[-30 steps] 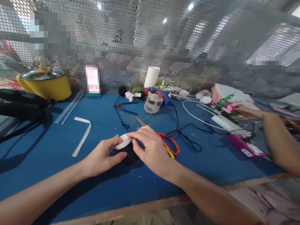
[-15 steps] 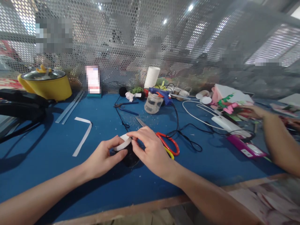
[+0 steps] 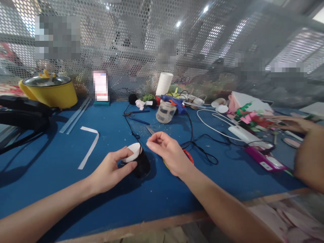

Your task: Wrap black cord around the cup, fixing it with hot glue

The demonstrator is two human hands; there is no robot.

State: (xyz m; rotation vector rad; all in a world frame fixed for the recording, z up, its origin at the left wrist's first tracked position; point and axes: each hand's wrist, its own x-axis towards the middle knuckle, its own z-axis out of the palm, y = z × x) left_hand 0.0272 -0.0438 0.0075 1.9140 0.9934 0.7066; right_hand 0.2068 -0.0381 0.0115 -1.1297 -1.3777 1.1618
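Head view: the left hand (image 3: 111, 172) has its grip wrapped round one side of a black cup (image 3: 143, 166), fingers inside the white mouth and thumb on the dark outer wall. The cup is tilted, low over the near part of the blue bench (image 3: 106, 206), just beside the right hand (image 3: 168, 153). That hand's grip has thumb and fingertips pinched together; whether a thread is between them I cannot tell. Black cord (image 3: 132, 130) runs down the bench towards the cup's rim. Scissors (image 3: 189, 156) lie partly hidden beneath the right hand, and a white strip (image 3: 91, 149) lies to the left.
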